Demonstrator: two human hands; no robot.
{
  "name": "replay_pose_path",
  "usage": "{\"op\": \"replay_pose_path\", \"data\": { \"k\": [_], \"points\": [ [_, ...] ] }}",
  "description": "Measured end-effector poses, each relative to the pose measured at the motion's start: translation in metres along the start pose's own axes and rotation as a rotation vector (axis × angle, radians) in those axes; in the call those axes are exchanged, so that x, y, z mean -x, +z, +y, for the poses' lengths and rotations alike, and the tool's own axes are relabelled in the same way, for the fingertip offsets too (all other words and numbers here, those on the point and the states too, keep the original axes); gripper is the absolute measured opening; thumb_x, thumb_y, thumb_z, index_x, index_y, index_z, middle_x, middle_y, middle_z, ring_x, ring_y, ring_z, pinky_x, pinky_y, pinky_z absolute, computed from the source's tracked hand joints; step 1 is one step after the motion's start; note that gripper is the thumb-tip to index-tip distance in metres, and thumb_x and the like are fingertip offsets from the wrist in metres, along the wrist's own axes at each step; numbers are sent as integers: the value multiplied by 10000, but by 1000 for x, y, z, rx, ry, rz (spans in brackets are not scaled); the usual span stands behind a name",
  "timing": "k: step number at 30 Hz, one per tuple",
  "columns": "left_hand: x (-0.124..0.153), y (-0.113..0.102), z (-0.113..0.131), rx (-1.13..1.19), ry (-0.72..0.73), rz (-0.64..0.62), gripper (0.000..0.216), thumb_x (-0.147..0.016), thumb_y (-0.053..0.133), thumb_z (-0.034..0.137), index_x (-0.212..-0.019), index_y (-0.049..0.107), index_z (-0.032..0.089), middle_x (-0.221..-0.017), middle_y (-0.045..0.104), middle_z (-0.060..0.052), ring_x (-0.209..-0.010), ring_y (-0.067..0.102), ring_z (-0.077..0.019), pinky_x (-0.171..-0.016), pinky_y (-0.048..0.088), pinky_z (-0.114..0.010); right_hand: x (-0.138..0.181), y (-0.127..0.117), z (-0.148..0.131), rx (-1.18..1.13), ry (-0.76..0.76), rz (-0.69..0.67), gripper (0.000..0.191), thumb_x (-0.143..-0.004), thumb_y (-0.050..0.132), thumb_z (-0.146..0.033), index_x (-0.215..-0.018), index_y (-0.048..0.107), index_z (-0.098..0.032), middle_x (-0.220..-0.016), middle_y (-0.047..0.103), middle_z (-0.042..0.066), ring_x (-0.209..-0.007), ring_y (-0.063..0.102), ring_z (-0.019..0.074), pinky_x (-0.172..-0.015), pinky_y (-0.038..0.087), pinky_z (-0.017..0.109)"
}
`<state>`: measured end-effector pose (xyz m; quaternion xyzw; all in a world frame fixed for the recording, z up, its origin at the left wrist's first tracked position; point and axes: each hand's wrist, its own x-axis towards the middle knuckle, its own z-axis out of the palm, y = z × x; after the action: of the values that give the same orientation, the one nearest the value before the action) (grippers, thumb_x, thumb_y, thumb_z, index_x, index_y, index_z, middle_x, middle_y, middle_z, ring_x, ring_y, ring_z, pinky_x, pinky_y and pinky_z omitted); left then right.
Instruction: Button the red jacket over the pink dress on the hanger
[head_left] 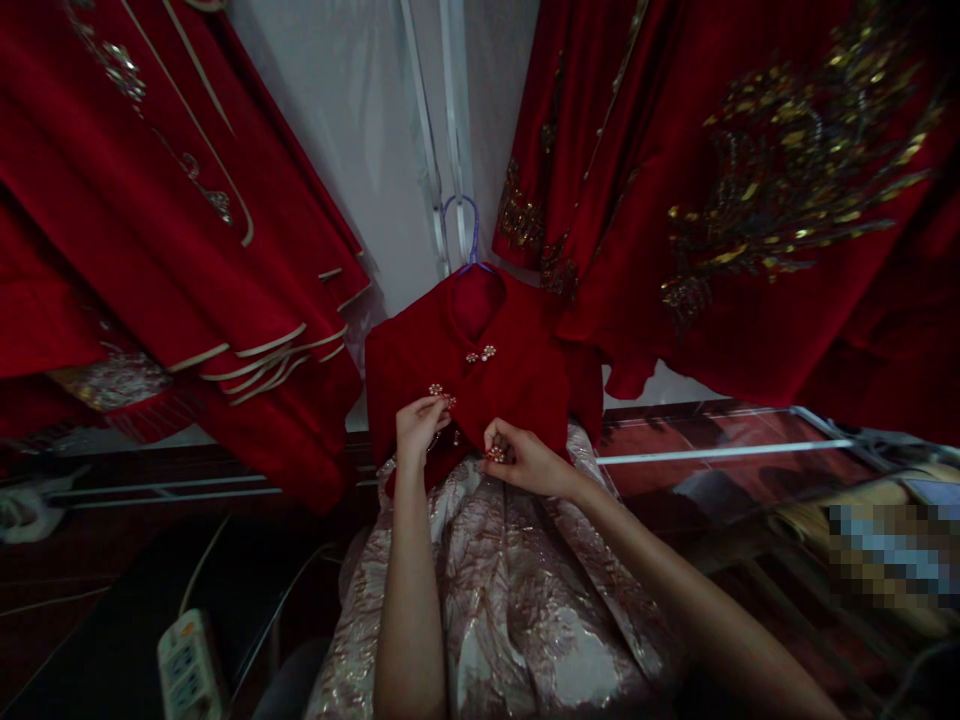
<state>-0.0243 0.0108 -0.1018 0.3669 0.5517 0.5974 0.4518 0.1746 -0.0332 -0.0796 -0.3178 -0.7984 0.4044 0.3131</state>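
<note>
A small red velvet jacket (517,375) hangs on a purple hanger (471,232) against the white wall, over a shiny pink patterned skirt (510,590). It has jewelled clasps; one pair (481,354) sits below the collar. My left hand (418,422) pinches the jacket's front edge at a second clasp (437,391), fingers closed. My right hand (525,460) is closed on another jewelled clasp (495,454) at the jacket's lower hem.
Large red garments with cream trim (172,250) hang at the left, and red robes with gold embroidery (757,190) at the right. A glass-topped counter (720,450) runs to the right. A white power strip (187,665) lies at the lower left.
</note>
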Motion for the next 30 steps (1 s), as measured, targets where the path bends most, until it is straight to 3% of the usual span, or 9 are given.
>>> {"op": "replay_pose_path", "data": {
  "k": [3,6,8,11,16,20,26,30],
  "points": [
    [6,3,12,-320,87,-23,334,-716,655,443,-772,675,115,-722,697,-83,-604,631,-146,-630,522,-286,1,-14,1,65,-3,-96,199,-779,598,-309,-777,436,-194,-689,457,-45,-611,401,87,-564,311,215],
    [13,14,39,-652,454,14,302,-797,578,452,-838,690,175,-786,695,-60,-705,638,-159,-703,499,-283,6,-37,1,117,8,-185,270,-794,593,-375,-709,417,-189,-650,417,-49,-584,349,79,-551,283,221],
    [14,26,60,-798,710,-60,252,-837,548,391,-976,674,221,-936,677,-51,-825,619,-160,-762,486,-277,11,-54,1,128,43,-242,290,-802,583,-406,-706,416,-188,-640,412,-48,-580,345,79,-548,283,223],
    [10,43,85,-1054,918,-131,286,-840,556,367,-1081,649,242,-1020,606,-82,-963,547,-209,-773,479,-301,20,-73,-1,123,95,-312,293,-806,576,-418,-720,415,-189,-653,429,-42,-589,363,79,-548,299,220],
    [-7,61,104,-1343,975,-227,266,-842,554,391,-995,698,229,-887,554,-93,-926,499,-235,-736,463,-317,30,-90,-10,102,132,-370,283,-813,567,-386,-719,381,-194,-644,400,-51,-580,348,74,-533,298,213],
    [-14,62,114,-1383,1101,-324,245,-835,566,390,-871,702,188,-959,544,-93,-1007,478,-244,-862,417,-377,32,-95,-12,87,137,-357,279,-808,573,-382,-726,383,-195,-648,393,-50,-585,343,75,-528,304,210],
    [-14,55,120,-1350,1251,-487,180,-889,479,274,-938,624,179,-931,616,-48,-1000,532,-197,-1095,143,-538,32,-95,-15,105,140,-325,271,-809,576,-370,-722,390,-194,-629,419,-47,-570,357,78,-519,298,212],
    [-14,54,115,-1402,1198,-568,229,-907,401,244,-961,619,206,-804,612,-16,-864,587,-167,-1123,60,-559,31,-91,-25,160,112,-266,262,-809,586,-368,-713,419,-190,-644,459,-33,-571,374,82,-522,302,219]
  ]
}}
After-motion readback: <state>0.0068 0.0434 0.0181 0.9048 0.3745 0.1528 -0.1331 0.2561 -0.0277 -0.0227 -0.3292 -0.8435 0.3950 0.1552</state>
